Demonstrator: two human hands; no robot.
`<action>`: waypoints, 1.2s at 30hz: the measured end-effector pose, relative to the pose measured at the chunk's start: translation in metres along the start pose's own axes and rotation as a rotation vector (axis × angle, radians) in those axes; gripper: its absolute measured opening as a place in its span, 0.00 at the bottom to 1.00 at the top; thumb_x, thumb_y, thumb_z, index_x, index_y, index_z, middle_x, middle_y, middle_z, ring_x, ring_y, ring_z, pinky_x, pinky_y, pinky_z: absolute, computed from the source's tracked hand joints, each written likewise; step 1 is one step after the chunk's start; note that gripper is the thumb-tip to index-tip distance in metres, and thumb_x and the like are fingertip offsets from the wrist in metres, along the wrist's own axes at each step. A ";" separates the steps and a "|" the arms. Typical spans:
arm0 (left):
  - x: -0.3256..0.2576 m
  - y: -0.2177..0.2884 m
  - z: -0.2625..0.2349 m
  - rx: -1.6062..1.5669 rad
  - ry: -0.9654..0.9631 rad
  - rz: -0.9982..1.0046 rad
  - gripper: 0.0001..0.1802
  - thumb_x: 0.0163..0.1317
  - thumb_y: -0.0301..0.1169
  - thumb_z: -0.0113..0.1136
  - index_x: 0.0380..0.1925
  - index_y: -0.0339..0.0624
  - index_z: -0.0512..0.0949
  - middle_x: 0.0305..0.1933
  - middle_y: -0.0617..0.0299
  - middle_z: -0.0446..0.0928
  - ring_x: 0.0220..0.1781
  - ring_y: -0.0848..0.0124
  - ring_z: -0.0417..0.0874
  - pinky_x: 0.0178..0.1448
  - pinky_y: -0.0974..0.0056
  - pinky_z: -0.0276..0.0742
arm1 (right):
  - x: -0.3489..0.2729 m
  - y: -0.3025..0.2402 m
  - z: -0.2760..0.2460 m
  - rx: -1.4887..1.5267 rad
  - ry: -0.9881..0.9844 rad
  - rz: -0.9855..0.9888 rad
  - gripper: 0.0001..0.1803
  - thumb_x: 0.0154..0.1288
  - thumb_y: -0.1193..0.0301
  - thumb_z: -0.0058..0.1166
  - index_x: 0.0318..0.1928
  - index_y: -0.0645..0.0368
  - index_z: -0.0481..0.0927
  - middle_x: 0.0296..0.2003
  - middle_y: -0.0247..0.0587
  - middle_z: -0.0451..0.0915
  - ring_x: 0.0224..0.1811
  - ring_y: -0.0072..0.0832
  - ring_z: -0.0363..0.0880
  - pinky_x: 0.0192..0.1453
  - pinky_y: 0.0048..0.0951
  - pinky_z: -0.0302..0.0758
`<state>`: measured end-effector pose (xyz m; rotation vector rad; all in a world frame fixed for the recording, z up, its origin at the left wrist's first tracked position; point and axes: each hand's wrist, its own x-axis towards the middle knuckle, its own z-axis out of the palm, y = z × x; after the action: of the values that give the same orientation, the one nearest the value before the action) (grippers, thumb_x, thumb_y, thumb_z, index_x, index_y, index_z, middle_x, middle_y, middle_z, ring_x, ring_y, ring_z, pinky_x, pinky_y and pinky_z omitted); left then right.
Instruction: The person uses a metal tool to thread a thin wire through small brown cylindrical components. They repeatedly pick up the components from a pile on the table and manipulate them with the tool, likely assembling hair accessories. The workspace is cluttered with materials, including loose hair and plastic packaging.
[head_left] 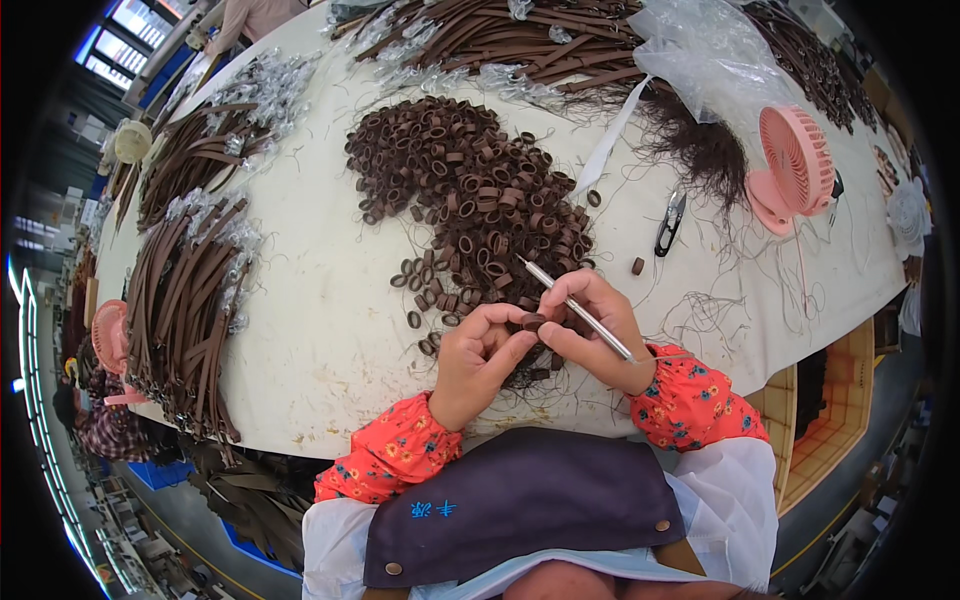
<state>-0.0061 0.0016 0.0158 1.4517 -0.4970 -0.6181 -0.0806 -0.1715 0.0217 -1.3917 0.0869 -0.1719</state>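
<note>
Left hand (478, 360), right hand (597, 330): fingertips pinched on one brown strap loop (534, 322), by table's (310, 330) near edge; right also grips silver pen-shaped tool (603, 333).

Pale table (320, 320): heap of brown loops (490, 190), brown straps (180, 320), black snips (670, 225), pink fan (793, 160), dark threads (710, 150).

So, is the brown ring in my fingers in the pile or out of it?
Out: the brown ring is pinched between your left hand and right hand, with the pile beyond it.
</note>
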 end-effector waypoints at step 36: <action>0.007 -0.003 -0.022 0.203 0.177 0.068 0.06 0.65 0.22 0.59 0.41 0.34 0.76 0.22 0.76 0.70 0.23 0.89 0.62 0.27 0.78 0.56 | -0.001 -0.015 -0.019 0.096 -0.011 -0.185 0.12 0.76 0.68 0.42 0.45 0.64 0.75 0.24 0.34 0.76 0.30 0.21 0.78 0.39 0.24 0.75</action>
<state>0.0129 0.0132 0.0108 1.6575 -0.4784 -0.3886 -0.0861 -0.1919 0.0326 -1.3042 -0.0591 -0.3184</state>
